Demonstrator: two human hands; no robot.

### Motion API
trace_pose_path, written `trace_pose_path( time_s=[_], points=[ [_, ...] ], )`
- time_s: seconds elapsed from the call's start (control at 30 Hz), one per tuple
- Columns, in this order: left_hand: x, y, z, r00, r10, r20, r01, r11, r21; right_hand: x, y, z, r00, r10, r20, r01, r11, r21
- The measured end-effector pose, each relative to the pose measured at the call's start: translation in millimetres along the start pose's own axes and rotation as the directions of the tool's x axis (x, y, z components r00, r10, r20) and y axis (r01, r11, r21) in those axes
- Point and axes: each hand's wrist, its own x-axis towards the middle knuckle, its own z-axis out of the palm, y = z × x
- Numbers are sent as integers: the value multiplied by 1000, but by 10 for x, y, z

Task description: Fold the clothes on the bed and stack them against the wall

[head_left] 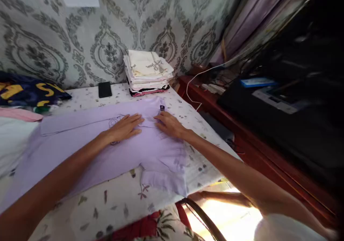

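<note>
A lavender T-shirt (113, 162) lies spread on the cloth-covered table, its far side folded over toward the middle. Flat on the shirt's printed area rests my left hand (126, 127), fingers stretched out and pointing right. My right hand (169, 124) touches the shirt near the collar, just below a small dark label (162, 107). Its fingertips sit on the folded fabric; whether they pinch any of it I cannot tell. One sleeve (163, 178) spreads toward the near table edge.
A stack of folded clothes (149, 71) stands at the back by the patterned wall. A black phone (104, 89) lies left of it. Dark blue printed clothing (32, 90) and pale garments (16, 133) are heaped at the left. A reddish wooden desk (249, 148) with a white cable (188, 87) borders the right.
</note>
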Motion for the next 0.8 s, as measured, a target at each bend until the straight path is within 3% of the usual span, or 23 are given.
trace_pose_path(
  time_s=[0.13,0.23,0.3,0.4,0.53,0.63,0.73,0.8],
  points=[
    [-368,147,-43,988,44,-148,-55,996,-75,-380,96,-192,990,61,-129,-44,990,131],
    [-711,558,44,962,207,-178,-231,964,-128,-824,77,-280,987,37,-158,-7,982,189],
    [-882,892,161,920,337,-202,-357,931,-72,-1115,27,-290,988,1,-152,33,974,224],
    [-943,1260,344,887,414,-203,-413,909,50,-1400,-38,-254,991,-26,-128,63,954,292],
    [-788,1333,426,888,439,-139,-418,895,156,-1481,-38,-241,998,-39,-40,49,948,315],
    [-682,1236,351,911,372,-178,-370,928,48,-1475,-76,-317,993,-53,103,25,967,255],
    [-639,1190,232,964,123,-237,-190,940,-282,-1484,-258,-354,976,-111,187,77,981,179],
    [-626,1202,172,977,-49,-205,-65,854,-516,-1477,-434,-289,973,-154,172,130,981,143]
  ],
)
